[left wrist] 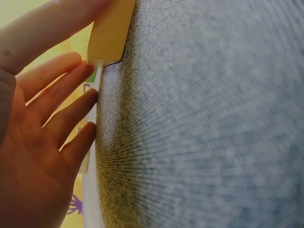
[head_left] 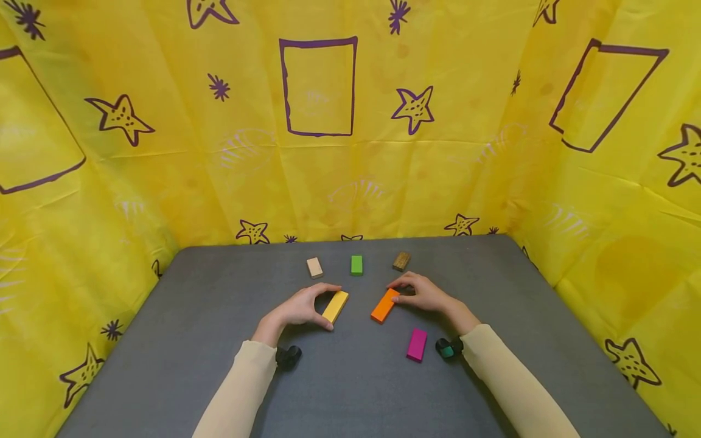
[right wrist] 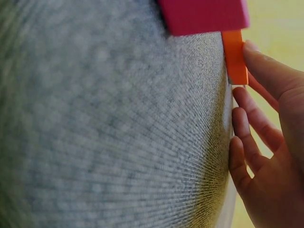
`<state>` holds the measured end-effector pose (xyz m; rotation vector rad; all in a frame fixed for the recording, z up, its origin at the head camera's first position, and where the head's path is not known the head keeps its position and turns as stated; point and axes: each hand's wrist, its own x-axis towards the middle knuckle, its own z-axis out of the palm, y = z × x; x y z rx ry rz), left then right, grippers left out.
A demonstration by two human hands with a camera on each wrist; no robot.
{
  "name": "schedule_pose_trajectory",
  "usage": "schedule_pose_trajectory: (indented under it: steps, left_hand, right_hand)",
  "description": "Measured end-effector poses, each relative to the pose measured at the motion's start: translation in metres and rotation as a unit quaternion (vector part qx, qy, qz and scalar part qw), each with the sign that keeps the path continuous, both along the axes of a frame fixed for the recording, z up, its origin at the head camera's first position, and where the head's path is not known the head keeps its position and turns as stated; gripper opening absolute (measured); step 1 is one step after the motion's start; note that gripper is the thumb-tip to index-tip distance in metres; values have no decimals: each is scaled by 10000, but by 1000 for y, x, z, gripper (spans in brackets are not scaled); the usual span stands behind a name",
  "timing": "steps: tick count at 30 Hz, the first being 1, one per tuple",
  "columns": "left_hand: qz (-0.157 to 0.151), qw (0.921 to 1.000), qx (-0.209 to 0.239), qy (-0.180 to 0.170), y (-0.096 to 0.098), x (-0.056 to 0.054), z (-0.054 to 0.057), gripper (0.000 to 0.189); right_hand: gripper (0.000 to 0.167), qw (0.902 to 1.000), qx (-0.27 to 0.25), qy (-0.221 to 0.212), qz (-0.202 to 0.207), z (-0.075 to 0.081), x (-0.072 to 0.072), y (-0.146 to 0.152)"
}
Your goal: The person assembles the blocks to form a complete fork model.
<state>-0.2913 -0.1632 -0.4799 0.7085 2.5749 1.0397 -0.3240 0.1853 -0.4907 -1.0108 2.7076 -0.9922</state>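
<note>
My left hand [head_left: 300,305] is at a yellow block [head_left: 335,307] on the table, thumb at its near end and index finger at its far end. In the left wrist view the thumb crosses the yellow block [left wrist: 111,35], and the other fingers spread loosely below. An orange block [head_left: 384,307] lies flat to the right, its far end between the thumb and index finger of my right hand [head_left: 424,294]. The right wrist view shows the thumb tip against the orange block [right wrist: 235,59]. Closer to me, a magenta block [head_left: 417,345] lies beside the right wrist.
Along the back of the grey table [head_left: 219,365] lie a pale wooden block [head_left: 314,267], a green block [head_left: 357,265] and a brown block [head_left: 401,261]. Yellow cloth [head_left: 328,182] with purple drawings hangs around the back and sides.
</note>
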Motion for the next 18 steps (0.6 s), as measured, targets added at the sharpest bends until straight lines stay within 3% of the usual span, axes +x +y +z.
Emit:
schedule_pose_trajectory:
  steps: [18]
  left_hand:
    - [-227, 9997, 0, -121, -2, -1, -2, 92]
  right_hand:
    - [36, 10000, 48, 31, -25, 0, 0, 1]
